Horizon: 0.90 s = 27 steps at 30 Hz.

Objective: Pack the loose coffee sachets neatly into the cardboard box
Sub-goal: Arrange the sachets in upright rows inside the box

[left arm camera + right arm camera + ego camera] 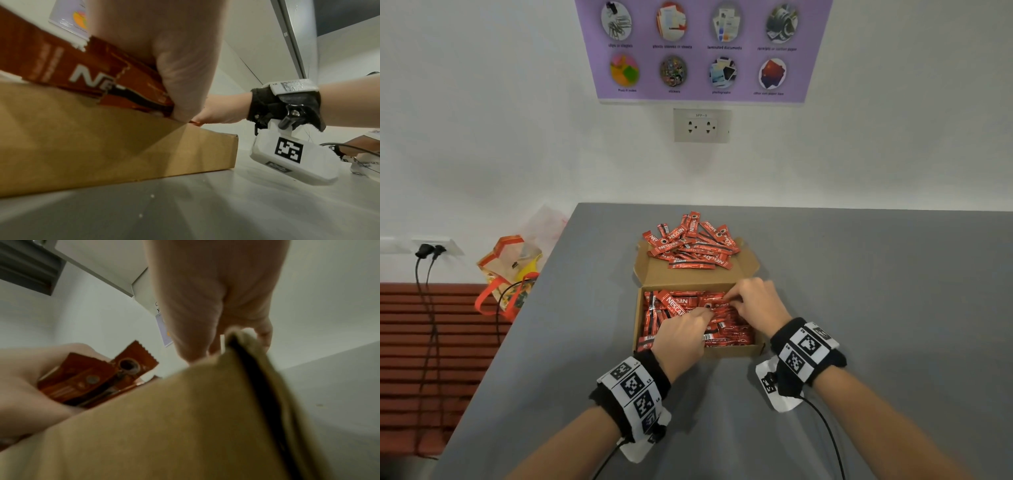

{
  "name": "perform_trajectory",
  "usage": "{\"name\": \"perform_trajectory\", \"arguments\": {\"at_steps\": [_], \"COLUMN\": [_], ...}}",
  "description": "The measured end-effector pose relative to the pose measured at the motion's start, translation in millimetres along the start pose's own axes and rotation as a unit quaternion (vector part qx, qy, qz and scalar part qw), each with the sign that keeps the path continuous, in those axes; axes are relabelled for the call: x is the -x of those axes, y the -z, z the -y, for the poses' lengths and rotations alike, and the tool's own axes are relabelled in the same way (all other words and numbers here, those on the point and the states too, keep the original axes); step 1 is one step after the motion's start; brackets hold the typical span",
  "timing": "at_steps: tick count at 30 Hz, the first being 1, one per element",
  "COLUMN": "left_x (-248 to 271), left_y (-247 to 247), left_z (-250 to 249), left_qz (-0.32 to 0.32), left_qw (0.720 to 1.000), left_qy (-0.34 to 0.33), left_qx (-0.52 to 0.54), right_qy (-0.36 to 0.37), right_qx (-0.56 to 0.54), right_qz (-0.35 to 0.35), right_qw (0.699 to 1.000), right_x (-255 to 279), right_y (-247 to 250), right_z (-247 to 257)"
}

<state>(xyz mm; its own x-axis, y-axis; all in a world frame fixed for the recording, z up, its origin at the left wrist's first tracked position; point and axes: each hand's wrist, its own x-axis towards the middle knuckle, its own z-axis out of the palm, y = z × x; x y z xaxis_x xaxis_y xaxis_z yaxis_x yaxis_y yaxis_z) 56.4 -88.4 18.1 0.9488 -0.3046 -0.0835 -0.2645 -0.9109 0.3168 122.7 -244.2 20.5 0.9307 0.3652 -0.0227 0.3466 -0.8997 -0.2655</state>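
Observation:
An open cardboard box (734, 350) stands mid-table, partly filled with red coffee sachets (732, 330). A loose pile of sachets (688, 240) lies on and behind its folded-back lid (654, 274). My left hand (703, 313) reaches into the box middle, fingers curled round a few sachets (82, 73); the right wrist view shows that bunch (92, 381) in its grip. My right hand (729, 298) is over the box's far right part, fingertips pinching a sachet end. The box wall (185, 418) hides most of the right fingers (195, 321).
The grey table (859, 291) ends at a slanting left edge. An orange-handled clear bag (510, 270) leans beside that edge, with black cables and a red slatted bench (431, 342) below. A wall socket (702, 125) and a purple poster (702, 48) are behind.

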Motion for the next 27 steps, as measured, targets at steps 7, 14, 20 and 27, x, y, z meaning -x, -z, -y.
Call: {"name": "perform_trajectory", "arguments": {"at_steps": [7,14,20,27], "left_x": [3,0,-2,-4], "left_y": [2,4,8,6], "left_z": [-4,-7,-5,1], "left_qz": [0.005,0.021,0.035,0.044], "left_qw": [0.999,0.998,0.998,0.999], "left_qy": [0.008,0.004,-0.006,-0.015], "left_qx": [-0.044,-0.058,-0.044,-0.026], "right_qy": [0.002,-0.007,-0.008,-0.006], "right_qx": [0.009,0.007,-0.009,-0.006], "right_qz": [0.012,-0.029,-0.036,-0.051], "right_qw": [1.0,1.0,0.999,0.999], "right_x": [1,1,5,16], "right_y": [-7,-9,-11,-14], "right_z": [0,0,-1,-3]}}
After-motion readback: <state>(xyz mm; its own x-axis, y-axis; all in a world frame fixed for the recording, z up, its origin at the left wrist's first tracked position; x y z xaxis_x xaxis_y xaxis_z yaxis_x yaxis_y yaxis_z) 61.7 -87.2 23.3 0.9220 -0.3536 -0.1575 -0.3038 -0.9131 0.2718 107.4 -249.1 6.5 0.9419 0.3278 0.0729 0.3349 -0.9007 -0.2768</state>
